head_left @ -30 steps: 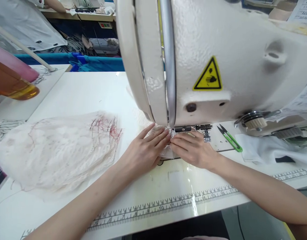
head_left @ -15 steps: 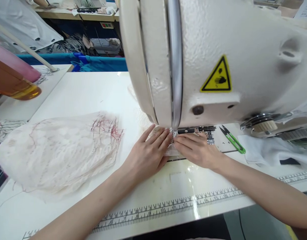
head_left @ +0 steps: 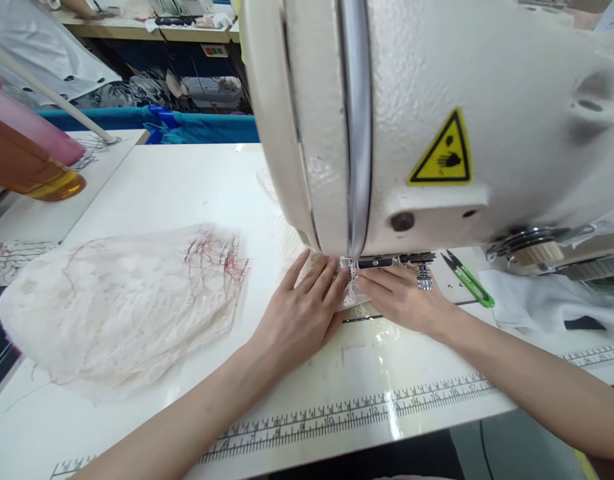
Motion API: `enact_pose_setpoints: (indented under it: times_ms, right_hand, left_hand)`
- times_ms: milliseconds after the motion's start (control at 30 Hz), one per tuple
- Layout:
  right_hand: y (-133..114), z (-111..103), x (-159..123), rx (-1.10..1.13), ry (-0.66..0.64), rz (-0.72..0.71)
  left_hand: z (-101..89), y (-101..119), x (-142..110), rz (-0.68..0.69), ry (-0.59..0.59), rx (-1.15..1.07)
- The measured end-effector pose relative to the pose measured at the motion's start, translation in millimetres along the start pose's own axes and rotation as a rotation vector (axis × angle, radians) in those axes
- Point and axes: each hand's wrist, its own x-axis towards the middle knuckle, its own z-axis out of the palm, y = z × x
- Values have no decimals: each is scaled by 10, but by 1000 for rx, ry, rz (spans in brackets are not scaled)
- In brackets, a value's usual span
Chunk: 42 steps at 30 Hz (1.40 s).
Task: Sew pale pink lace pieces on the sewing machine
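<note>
My left hand (head_left: 307,300) lies flat, palm down, on a piece of pale lace fabric (head_left: 285,243), fingers slightly apart and pointing at the needle area. On the other side of the needle, my right hand (head_left: 409,300) rests low with fingers stretched out on the fabric's edge; its fingertips are partly hidden behind a black metal attachment (head_left: 381,262). Between the hands a narrow strip of the lace (head_left: 353,290) shows. The white sewing machine head (head_left: 437,73) stands over both hands and hides the needle point.
A heap of sheer whitish lace (head_left: 121,313) with red threads lies at left. Green thread snips (head_left: 469,279) and a white cloth (head_left: 527,303) sit at right. A printed ruler (head_left: 337,421) runs along the front edge. An amber bottle (head_left: 31,163) stands at far left.
The view has shifted slightly, so the scene sits a little further right. A bit more of the lace strip shows between my hands; both stay flat beside the needle.
</note>
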Motion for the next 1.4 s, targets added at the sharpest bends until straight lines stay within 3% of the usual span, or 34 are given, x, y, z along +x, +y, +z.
enact_pose_setpoints:
  times_ms: [133,267,467,667,800,933,1133,1400]
  right_hand:
    - [-24,-78,31,-96,45,71]
    - [-7,-90,41,-96,72,49]
    - [36,-72,24,-1,-17,81]
    - [50,-75,41,-82,-29,73]
    - [71,-6,6,-108,9,30]
    - [58,21,-34,-54,-83,18]
    - [3,21,-42,24,-136,8]
    - [-13,72,-31,47,-68,-2]
  left_hand:
    - [-5,8,-11,16,-4,30]
    - [-7,14,-6,12,-12,45]
    - [-22,19,17,-9,-12,3]
    - [11,23,24,-21,1,27]
    - [40,1,-5,92,89,26]
    - [18,-60,-15,192,120,9]
    - [-32,-114,31,153,138,-35]
    - [-16,-86,33,104,121,6]
